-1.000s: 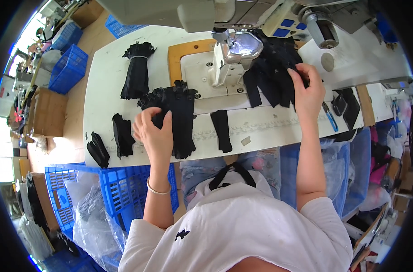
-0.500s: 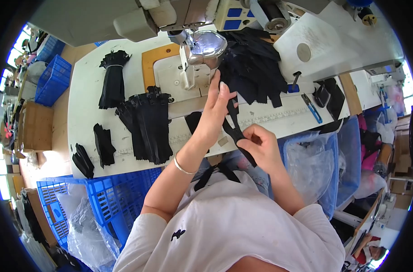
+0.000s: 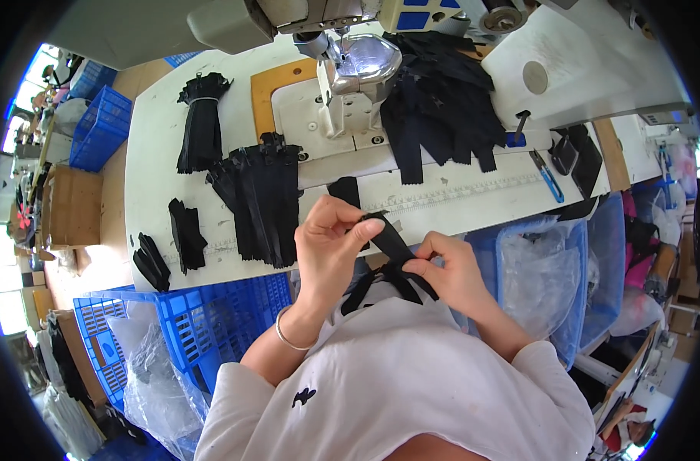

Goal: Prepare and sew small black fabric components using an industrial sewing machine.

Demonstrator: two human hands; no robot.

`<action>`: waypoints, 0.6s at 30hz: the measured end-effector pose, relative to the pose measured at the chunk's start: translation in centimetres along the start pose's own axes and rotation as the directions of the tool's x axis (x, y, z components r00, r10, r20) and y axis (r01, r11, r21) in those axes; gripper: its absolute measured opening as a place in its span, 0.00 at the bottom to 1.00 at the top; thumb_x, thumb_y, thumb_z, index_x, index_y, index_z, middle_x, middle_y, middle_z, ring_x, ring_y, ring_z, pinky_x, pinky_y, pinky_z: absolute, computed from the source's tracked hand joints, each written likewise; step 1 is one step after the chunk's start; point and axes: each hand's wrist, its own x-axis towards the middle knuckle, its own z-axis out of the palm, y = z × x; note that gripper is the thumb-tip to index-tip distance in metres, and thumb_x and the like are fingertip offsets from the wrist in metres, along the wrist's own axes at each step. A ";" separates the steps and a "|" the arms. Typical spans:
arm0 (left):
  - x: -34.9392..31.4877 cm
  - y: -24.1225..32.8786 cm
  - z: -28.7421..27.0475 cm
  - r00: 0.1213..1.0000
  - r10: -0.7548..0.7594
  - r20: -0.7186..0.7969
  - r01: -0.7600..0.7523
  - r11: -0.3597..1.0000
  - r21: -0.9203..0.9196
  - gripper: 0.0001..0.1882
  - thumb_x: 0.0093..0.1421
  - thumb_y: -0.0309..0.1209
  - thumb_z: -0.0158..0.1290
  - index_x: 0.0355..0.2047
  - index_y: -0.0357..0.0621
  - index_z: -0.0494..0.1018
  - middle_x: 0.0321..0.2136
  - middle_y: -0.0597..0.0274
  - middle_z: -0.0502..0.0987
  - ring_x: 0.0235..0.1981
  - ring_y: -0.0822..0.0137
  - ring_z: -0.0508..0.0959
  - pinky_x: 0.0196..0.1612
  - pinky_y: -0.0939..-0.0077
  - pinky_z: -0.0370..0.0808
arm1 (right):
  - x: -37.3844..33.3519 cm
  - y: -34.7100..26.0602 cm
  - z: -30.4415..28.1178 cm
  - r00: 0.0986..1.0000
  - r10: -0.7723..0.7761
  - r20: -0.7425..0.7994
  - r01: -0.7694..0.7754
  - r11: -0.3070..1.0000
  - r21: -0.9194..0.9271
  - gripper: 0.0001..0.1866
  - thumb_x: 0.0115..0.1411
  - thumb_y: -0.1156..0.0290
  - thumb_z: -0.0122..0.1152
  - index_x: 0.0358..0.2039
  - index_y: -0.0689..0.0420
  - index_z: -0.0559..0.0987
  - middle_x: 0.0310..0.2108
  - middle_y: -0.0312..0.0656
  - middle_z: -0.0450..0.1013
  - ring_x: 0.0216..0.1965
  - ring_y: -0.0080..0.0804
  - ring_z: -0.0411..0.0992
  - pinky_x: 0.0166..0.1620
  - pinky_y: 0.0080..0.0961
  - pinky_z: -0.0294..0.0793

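Observation:
A black zipper [image 3: 394, 241] is stretched between my two hands, just in front of the table's near edge. My left hand [image 3: 328, 244], with a bangle on its wrist, pinches the upper end between thumb and fingers. Lower down and to the right, my right hand [image 3: 451, 269] grips the zipper's other part, close to my shirt. Behind the left hand, another black strip [image 3: 345, 189] lies on the table. A fanned stack of black zippers [image 3: 264, 207] rests to the left, and a heap of loose black zippers [image 3: 441, 107] lies beyond, beside the sewing machine's head.
The sewing machine [image 3: 358, 73] stands over the white table [image 3: 152, 165]. A tied zipper bundle [image 3: 202, 127] and two small black stacks lie at left. A blue-handled cutter [image 3: 548, 178] is at right. Blue crates [image 3: 189, 330] and plastic-lined bins [image 3: 573, 284] flank me below the table.
My left hand has come back from beside the machine toward me and now pinches the zipper's end. The right hand still grips the zipper.

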 end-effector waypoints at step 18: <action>3.4 -3.2 -1.6 0.846 0.408 0.343 -0.416 0.101 0.904 0.17 0.51 0.30 0.58 0.42 0.40 0.73 0.36 0.61 0.71 0.36 0.60 0.70 0.41 0.70 0.70 | 4.7 -0.1 1.1 0.985 0.058 -0.162 0.002 0.939 0.345 0.09 0.56 0.71 0.65 0.30 0.65 0.77 0.21 0.28 0.69 0.23 0.10 0.60 0.25 0.12 0.58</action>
